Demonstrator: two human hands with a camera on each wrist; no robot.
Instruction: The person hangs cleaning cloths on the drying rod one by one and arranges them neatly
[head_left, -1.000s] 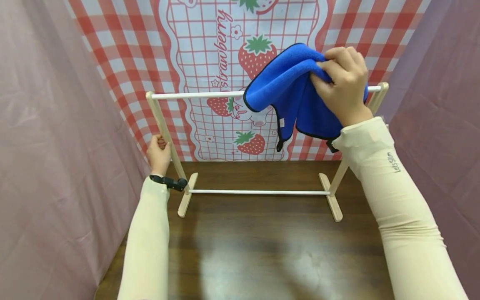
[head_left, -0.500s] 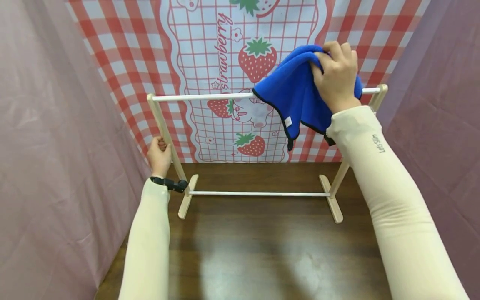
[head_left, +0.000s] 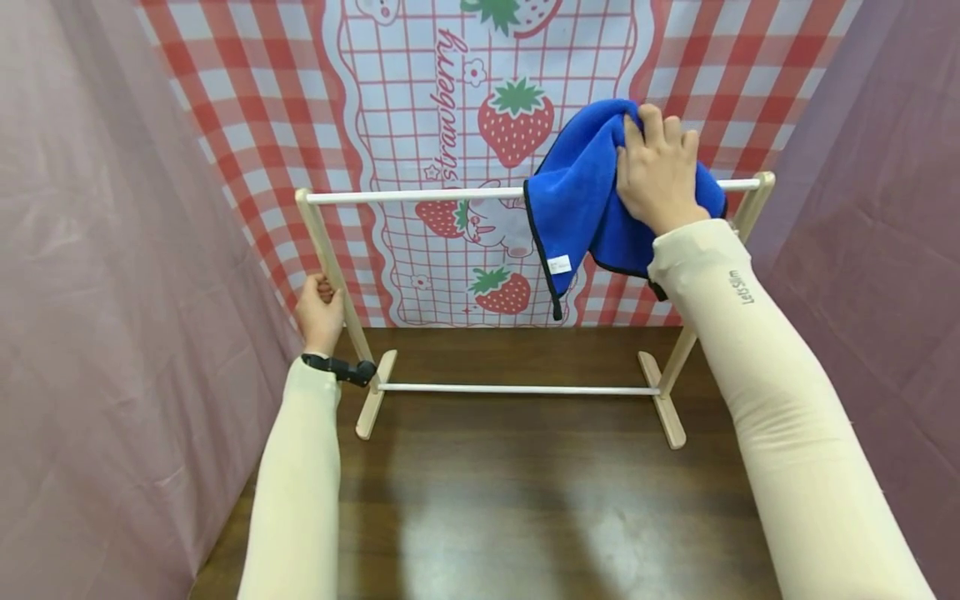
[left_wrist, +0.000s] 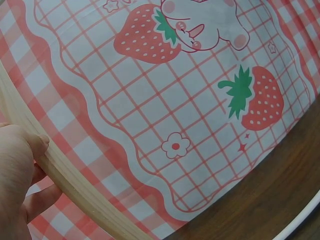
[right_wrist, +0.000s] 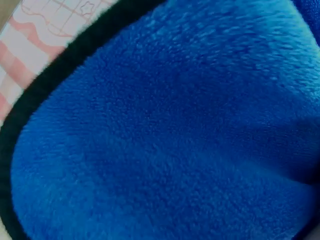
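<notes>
Right hand [head_left: 660,171]: bent fingers clamp blue cloth [head_left: 573,196], 2 o'clock — cloth hides part of white top rail [head_left: 420,197] | right sleeve [head_left: 795,392] slants from 4 o'clock | left hand [head_left: 318,315]: thumb, fingers grip wooden upright [head_left: 323,246], 9 o'clock — left sleeve [head_left: 300,475] from 7 o'clock

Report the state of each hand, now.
Left hand: closed, holding the pale wooden upright post.
Right hand: closed, holding the black-edged blue plush cloth.
</notes>
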